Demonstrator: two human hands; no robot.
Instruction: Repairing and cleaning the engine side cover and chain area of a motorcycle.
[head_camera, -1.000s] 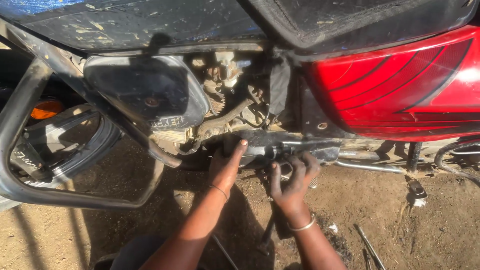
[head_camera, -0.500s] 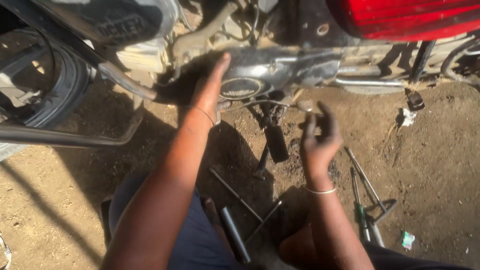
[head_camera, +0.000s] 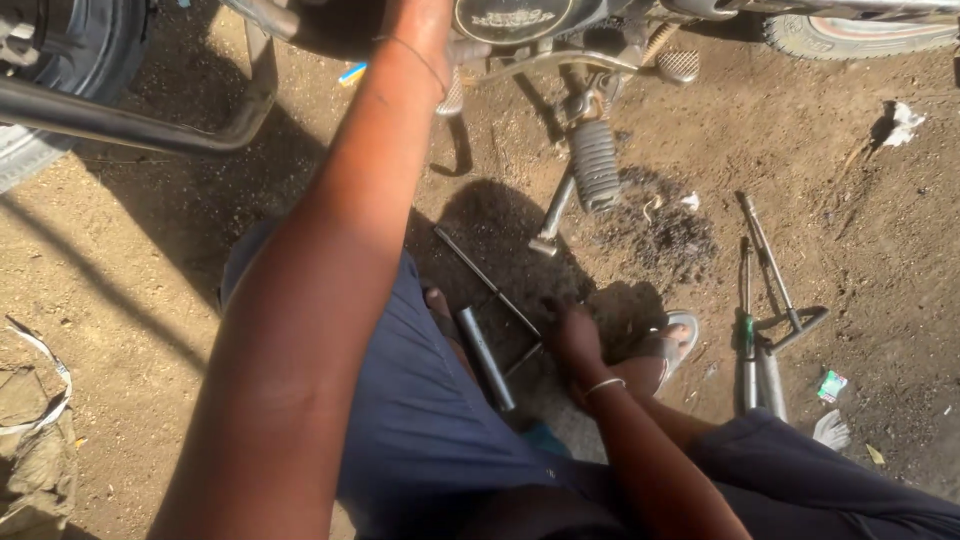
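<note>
My left arm reaches up to the motorcycle engine (head_camera: 520, 20) at the top edge. My left hand (head_camera: 425, 18) is cut off by the frame there, so only its wrist with a thin bracelet shows. My right hand (head_camera: 575, 335) is down on the dirt between my knees. Its fingers are bent over the junction of a thin T-handle wrench (head_camera: 485, 280) lying in shadow. A grey tube socket (head_camera: 487, 358) lies just left of that hand, against my blue trouser leg.
A ribbed footpeg and lever (head_camera: 595, 165) hang below the engine. The tyre (head_camera: 60, 60) and a frame tube (head_camera: 130, 125) are at top left. More long wrenches (head_camera: 765, 265) and a green-handled tool (head_camera: 748, 345) lie to the right, beside my sandalled foot (head_camera: 670, 345). A rag (head_camera: 35, 420) lies at far left.
The view has tilted down from the engine to the ground. My right hand dropped from mid-air to the wrench on the dirt. My left hand stays up at the engine.
</note>
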